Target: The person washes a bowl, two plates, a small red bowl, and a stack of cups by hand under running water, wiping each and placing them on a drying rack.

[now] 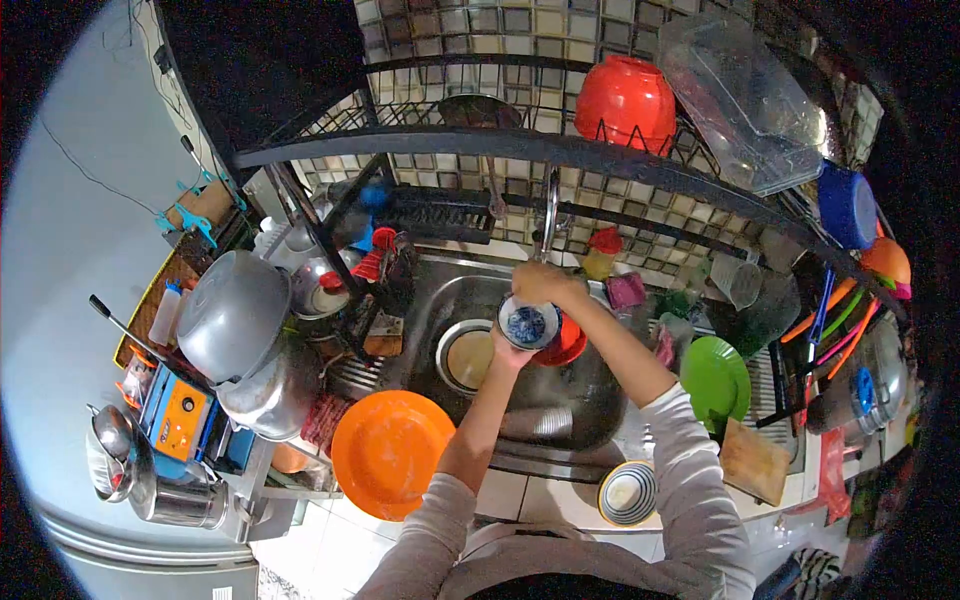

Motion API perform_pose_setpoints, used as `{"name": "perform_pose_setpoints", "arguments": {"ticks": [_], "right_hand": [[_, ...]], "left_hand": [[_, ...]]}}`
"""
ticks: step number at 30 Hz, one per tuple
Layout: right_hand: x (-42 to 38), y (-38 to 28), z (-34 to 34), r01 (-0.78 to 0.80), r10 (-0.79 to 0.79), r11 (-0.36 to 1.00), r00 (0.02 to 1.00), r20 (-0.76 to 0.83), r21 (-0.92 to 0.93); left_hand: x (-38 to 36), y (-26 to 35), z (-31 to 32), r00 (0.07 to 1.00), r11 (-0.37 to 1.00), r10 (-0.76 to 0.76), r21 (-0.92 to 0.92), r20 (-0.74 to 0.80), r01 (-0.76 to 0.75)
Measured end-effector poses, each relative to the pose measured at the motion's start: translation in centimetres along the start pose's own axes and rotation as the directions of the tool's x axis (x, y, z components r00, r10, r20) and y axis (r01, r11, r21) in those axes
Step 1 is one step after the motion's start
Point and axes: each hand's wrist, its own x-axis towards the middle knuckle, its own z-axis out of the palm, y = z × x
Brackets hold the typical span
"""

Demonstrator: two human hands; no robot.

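Observation:
A small bowl (pixel 528 323) with a blue pattern inside is held over the sink (pixel 590 420) by my left hand (pixel 515 350), which grips its lower side. My right hand (pixel 540 283) is closed right above the bowl's far rim, at the lower end of the faucet (pixel 550 215). What those fingers hold, if anything, is hidden. Behind the bowl, a red bowl (pixel 566 342) shows in part. In the sink's left half lies a round pale dish (pixel 468 358), and a light-coloured cup (pixel 540 422) rests on its side near the front.
An orange basin (pixel 392 455) stands at the sink's front left, a striped bowl (pixel 630 492) at its front right. A green plate (pixel 715 380) and a wooden board (pixel 754 460) are on the right. Overhead crosses a black dish rack (pixel 560 148). Large pots (pixel 235 315) crowd the left.

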Motion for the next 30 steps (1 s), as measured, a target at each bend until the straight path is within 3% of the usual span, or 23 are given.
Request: {"name": "perform_pose_setpoints", "arguments": {"ticks": [2,4,8,10,11,13,14,15,16,17,18,19,20,21,22,23,24,25,26,27,28,29,30], "right_hand": [[0.3,0.6,0.5,-0.051,0.045,0.997,0.995,-0.092,-0.061],[1.3,1.6,0.9,0.152,-0.155,0.987,0.986,-0.055,-0.051],[1.4,2.7,1.1,0.047,-0.046,0.976,0.999,0.01,-0.213],[0.5,3.2,1.6,0.287,-0.277,0.958,0.939,-0.202,0.023],[0.2,3.3,1.9,0.285,-0.275,0.958,0.939,-0.207,0.023],[0.3,4.0,3.7,0.288,-0.287,0.956,0.957,-0.036,0.056],[-0.2,4.1,5.6,0.457,-0.431,0.861,0.888,-0.157,0.222],[-0.9,3.5,5.8,0.486,-0.481,0.862,0.874,-0.071,0.141],[-4.8,0.3,4.0,0.48,-0.468,0.877,0.862,-0.193,0.017],[-4.0,1.3,6.7,0.271,-0.26,0.962,0.942,-0.212,0.022],[-3.5,2.0,9.1,0.382,-0.306,0.924,0.784,-0.54,0.032],[-3.7,2.2,9.8,0.317,-0.229,0.947,0.778,-0.585,0.052],[-3.7,2.4,10.1,0.288,-0.195,0.956,0.77,-0.608,0.059],[-3.8,2.6,10.4,0.259,-0.16,0.963,0.76,-0.63,0.068],[-3.8,3.1,10.8,0.24,0.067,0.873,0.804,-0.591,0.425],[-3.8,3.6,11.2,0.197,0.261,0.663,0.844,-0.469,0.723],[-3.7,4.5,12.1,0.202,0.254,0.668,0.843,-0.475,0.716],[-3.2,5.7,13.5,0.301,0.354,0.355,0.833,-0.425,0.885],[-2.6,7.0,15.0,0.384,0.429,-0.004,0.835,-0.345,0.923],[-1.6,8.4,16.5,0.415,0.448,-0.205,0.845,-0.292,0.886],[-2.2,8.3,15.9,0.428,0.446,-0.2,0.841,-0.307,0.882],[-3.6,7.7,15.1,0.406,0.338,-0.422,0.9,-0.275,0.811],[-4.9,7.1,14.5,0.343,0.216,-0.62,0.939,-0.267,0.705]], "left_hand": [[-0.1,0.1,-0.1,0.998,0.999,-0.007,0.044,-0.055,0.009],[0.5,0.2,-0.8,0.999,1.0,-0.018,-0.014,0.028,0.019],[0.7,0.0,-1.2,0.999,1.0,0.008,0.024,0.052,-0.009],[0.7,0.0,-0.9,0.996,0.998,-0.055,-0.024,0.073,0.057],[0.6,0.0,-0.8,0.996,0.998,-0.059,-0.02,0.074,0.061],[-0.3,0.1,-0.5,0.994,0.992,0.056,0.121,-0.094,-0.044],[-0.4,0.2,-0.4,0.994,0.991,0.055,0.128,-0.089,-0.044],[-0.4,0.4,-0.6,0.995,0.988,0.041,0.155,-0.09,-0.026],[-0.2,0.5,-1.0,0.996,0.983,0.028,0.182,-0.09,-0.011],[2.0,1.3,-4.5,1.0,0.996,0.021,0.084,-0.017,-0.019],[1.8,1.4,-4.9,1.0,0.996,0.024,0.09,-0.005,-0.024],[1.5,1.5,-5.2,0.969,0.995,-0.084,-0.029,0.234,0.094],[1.4,1.6,-5.2,0.869,0.966,-0.156,-0.112,0.469,0.235],[1.4,1.7,-5.0,0.866,0.967,-0.154,-0.106,0.476,0.23],[1.4,1.5,-4.7,0.966,0.994,-0.109,0.016,0.235,0.108],[1.6,1.2,-4.4,1.0,0.987,-0.013,0.161,-0.008,0.014],[1.6,1.1,-3.9,0.965,0.948,0.122,0.317,-0.234,-0.043],[0.6,0.9,-2.1,0.957,0.95,0.057,0.311,-0.285,0.036],[0.5,0.9,-1.8,0.959,0.948,0.059,0.315,-0.276,0.032],[0.2,0.9,-1.8,0.948,0.936,-0.001,0.333,-0.318,0.113],[-0.2,0.8,-2.0,0.931,0.917,-0.058,0.35,-0.361,0.193],[2.8,1.8,-7.5,0.924,0.887,-0.156,0.362,-0.348,0.286],[2.5,1.9,-7.4,0.926,0.883,-0.157,0.372,-0.343,0.287]]}}
